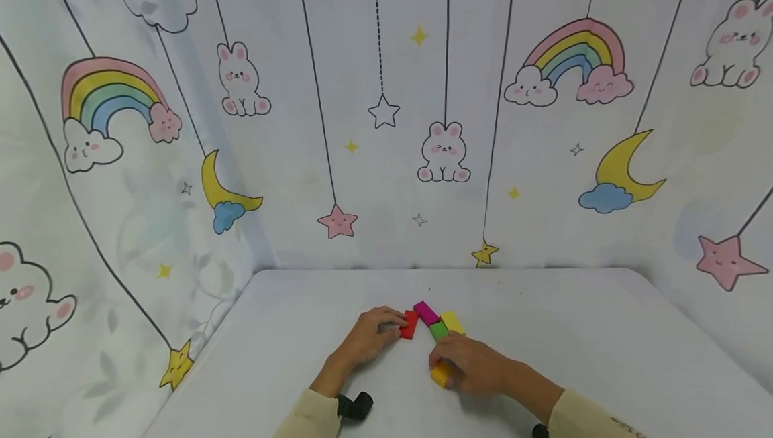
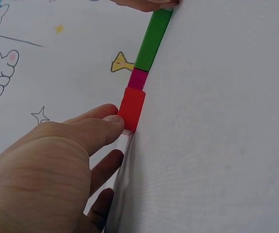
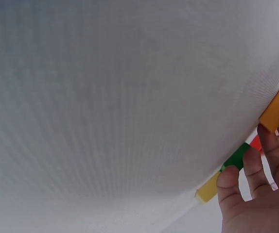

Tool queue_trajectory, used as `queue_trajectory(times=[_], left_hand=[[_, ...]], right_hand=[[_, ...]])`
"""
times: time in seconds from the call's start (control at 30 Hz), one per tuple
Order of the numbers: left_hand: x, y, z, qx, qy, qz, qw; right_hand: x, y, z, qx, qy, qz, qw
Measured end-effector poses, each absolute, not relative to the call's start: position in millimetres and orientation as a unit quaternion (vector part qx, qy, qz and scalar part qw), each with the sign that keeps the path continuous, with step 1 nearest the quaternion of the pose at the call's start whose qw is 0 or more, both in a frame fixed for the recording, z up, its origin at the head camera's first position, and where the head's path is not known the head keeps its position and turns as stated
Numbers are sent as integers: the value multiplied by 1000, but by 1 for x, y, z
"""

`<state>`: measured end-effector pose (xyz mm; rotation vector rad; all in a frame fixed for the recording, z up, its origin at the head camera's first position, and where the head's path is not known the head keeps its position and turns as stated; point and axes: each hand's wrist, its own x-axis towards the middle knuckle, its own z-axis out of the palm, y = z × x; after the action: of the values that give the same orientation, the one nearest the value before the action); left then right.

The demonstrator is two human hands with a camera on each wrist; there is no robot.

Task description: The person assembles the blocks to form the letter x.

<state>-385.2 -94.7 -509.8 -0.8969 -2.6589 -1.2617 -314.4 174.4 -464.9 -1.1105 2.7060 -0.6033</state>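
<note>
My left hand [image 1: 371, 334] pinches the left side of a red block [image 1: 410, 325] on the white table; the thumb lies against it in the left wrist view. An orange block [image 1: 440, 375], also clear in the right wrist view [image 3: 275, 111], is held between the thumb and fingers of my right hand [image 1: 474, 364], nearer the table's front. Beyond the hands, a magenta block [image 1: 426, 312] leans diagonally beside the red one. A green block [image 1: 439, 331] meets its lower end, and a yellow block [image 1: 451, 321] lies right of the green. The right hand partly covers green and yellow.
The white table [image 1: 543, 317] extends to both sides of the blocks. Behind it hangs a pale curtain [image 1: 386, 176] printed with rabbits, stars, moons and rainbows. A black strap with a small device [image 1: 356, 406] sits on the left wrist.
</note>
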Motion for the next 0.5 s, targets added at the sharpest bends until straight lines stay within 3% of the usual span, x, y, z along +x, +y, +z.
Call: queue_trajectory(times=[0.27, 0.5], left_hand=[[-383, -97, -514, -296, -863, -408, 33], [-383, -97, -509, -289, -865, -410, 26]], right_hand=[[-316, 170, -466, -344, 902, -254, 62], [-318, 159, -464, -288, 926, -244, 14]])
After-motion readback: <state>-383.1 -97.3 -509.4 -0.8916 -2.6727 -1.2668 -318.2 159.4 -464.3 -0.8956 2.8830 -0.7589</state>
